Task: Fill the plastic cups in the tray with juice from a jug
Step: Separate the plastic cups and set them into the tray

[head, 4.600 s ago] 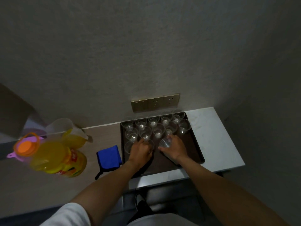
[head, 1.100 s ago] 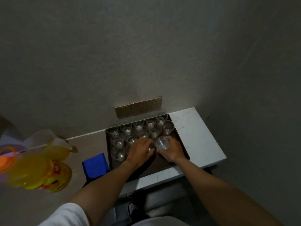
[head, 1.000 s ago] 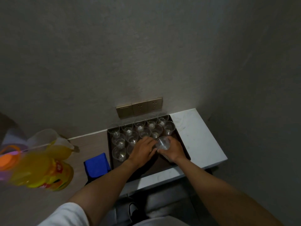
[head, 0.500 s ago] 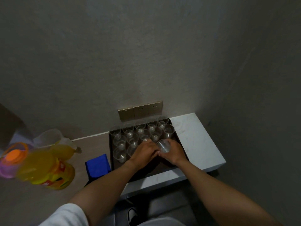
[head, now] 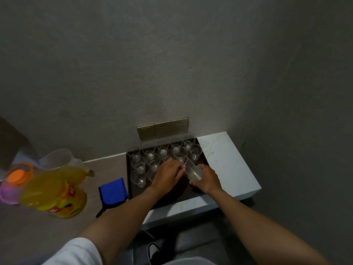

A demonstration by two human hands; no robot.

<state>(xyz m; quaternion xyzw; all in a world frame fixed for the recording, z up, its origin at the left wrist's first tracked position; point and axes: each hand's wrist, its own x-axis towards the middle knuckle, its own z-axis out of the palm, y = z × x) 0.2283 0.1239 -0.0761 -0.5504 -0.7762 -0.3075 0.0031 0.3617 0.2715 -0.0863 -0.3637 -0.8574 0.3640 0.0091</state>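
A dark tray (head: 193, 195) sits on a white counter and holds several clear, empty plastic cups (head: 138, 177) in rows at its far side. My right hand (head: 207, 178) grips a stack of clear cups (head: 193, 170), tilted toward the left. My left hand (head: 168, 174) pinches the top end of that stack, just above the tray's middle. At the far left stands a clear jug (head: 63, 161) with yellow juice in it.
A big yellow juice bottle (head: 53, 194) stands in front of the jug, with a pink and orange container (head: 13, 180) beside it. A blue cloth (head: 112, 191) lies left of the tray. Wall sockets (head: 162, 128) sit behind the cups. The counter's white edge (head: 238, 196) drops off on the right.
The cup stack in my right hand has tilted from upright to leaning left. My left hand has closed in on it and now pinches its end. The view shifted slightly.
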